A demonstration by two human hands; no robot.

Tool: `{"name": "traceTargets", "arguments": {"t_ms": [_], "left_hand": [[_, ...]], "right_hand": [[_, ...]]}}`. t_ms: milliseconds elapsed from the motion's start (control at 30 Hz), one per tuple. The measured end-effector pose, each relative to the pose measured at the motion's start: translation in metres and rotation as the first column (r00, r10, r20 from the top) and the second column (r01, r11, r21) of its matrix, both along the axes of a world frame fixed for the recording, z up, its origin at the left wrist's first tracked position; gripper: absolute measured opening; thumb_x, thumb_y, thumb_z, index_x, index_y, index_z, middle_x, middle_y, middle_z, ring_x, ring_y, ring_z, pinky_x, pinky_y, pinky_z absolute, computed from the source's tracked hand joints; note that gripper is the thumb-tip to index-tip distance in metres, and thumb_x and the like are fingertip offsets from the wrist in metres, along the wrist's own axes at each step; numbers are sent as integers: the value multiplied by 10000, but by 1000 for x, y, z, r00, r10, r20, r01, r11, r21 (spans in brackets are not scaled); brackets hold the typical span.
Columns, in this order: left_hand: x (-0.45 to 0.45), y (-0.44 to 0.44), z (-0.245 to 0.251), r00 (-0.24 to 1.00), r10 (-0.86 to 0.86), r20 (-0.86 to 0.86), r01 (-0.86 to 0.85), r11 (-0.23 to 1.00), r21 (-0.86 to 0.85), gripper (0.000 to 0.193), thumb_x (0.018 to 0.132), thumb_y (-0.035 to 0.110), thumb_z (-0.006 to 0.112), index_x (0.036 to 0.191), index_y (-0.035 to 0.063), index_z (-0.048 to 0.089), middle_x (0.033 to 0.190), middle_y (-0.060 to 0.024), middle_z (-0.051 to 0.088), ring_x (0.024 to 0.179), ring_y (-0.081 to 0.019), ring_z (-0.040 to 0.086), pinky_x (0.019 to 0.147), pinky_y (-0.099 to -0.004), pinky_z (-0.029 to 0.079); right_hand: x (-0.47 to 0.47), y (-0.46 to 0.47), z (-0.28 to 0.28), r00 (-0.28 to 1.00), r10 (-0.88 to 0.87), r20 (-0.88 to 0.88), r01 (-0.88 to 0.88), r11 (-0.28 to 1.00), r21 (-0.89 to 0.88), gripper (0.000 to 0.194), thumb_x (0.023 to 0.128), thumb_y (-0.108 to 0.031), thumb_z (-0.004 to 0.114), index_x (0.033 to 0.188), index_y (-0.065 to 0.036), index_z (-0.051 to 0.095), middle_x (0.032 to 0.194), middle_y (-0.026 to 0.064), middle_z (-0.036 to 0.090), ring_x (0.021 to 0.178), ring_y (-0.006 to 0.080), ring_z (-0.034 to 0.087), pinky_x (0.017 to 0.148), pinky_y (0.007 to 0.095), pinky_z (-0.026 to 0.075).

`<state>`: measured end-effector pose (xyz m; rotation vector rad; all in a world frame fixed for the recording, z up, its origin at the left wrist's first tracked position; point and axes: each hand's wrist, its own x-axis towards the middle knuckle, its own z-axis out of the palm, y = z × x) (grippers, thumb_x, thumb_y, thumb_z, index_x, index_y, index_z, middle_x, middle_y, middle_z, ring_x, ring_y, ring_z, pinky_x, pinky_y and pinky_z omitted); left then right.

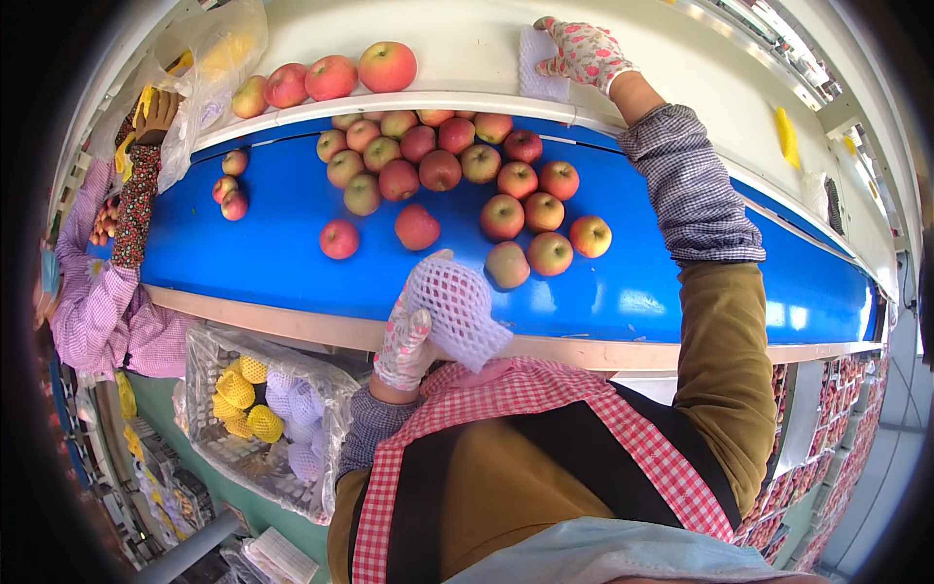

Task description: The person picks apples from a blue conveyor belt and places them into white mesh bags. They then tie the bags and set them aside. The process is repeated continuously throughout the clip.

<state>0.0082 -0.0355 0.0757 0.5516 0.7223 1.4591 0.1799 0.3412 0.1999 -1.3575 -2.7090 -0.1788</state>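
My left hand [408,343], in a floral glove, holds an apple covered by a white foam mesh sleeve [454,306] above the near edge of the blue conveyor belt [408,285]. The sleeve's loose end hangs down to the right. My right hand [580,58], gloved alike, reaches up to the white shelf beyond the belt and has its fingers on a flat stack of white foam sleeves [536,66]. Many loose red and yellow apples [440,170] lie on the belt between my hands, the nearest a pale one [507,264] right of my left hand.
Several apples [332,77] stand on the shelf at left, beside a plastic bag [219,66]. A lined crate [270,489] below left holds apples in yellow and white sleeves. A co-worker's gloved hand [155,117] is at far left. The belt's pale rim [292,317] runs before me.
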Motion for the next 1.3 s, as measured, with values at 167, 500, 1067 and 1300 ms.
{"name": "traceTargets", "arguments": {"t_ms": [167, 500, 1067, 1300], "left_hand": [[4, -3, 2, 998, -63, 5, 63, 997, 46, 1049, 698, 500, 867, 1473, 0, 369, 1274, -110, 594, 1154, -234, 611, 986, -392, 521], [-12, -30, 2, 989, 125, -82, -118, 989, 93, 1088, 701, 565, 838, 1488, 7, 335, 1301, -130, 567, 1154, -288, 612, 1003, -449, 514], [-10, -31, -4, 996, 78, 31, -81, 991, 102, 1143, 559, 543, 935, 1407, -3, 398, 1264, -111, 591, 1095, -210, 636, 933, -366, 552], [-5, -26, -26, 969, 86, 232, -111, 989, 97, 1056, 614, 459, 926, 1412, 17, 393, 1286, -126, 569, 1138, -231, 612, 973, -390, 532]], "right_hand": [[3, -8, -6, 1000, 1, -4, -1, 999, 33, 586, 877, -386, 710, 1382, -151, 530, 1214, 120, 677, 1172, 325, 621, 993, 479, 439], [-10, -54, 50, 984, 125, -130, -116, 990, 78, 399, 800, -435, 761, 1038, -118, 716, 983, 43, 721, 1033, 246, 652, 878, 421, 474], [-10, -254, -99, 372, 63, -926, -740, 623, -255, 222, 858, -143, 757, 1048, -42, 700, 1075, 93, 615, 988, 228, 579, 877, 369, 467], [10, -256, -105, 241, -458, -856, -931, 140, -337, 349, 805, -201, 806, 1073, -2, 704, 1141, 119, 658, 1146, 234, 590, 952, 391, 486]]}}
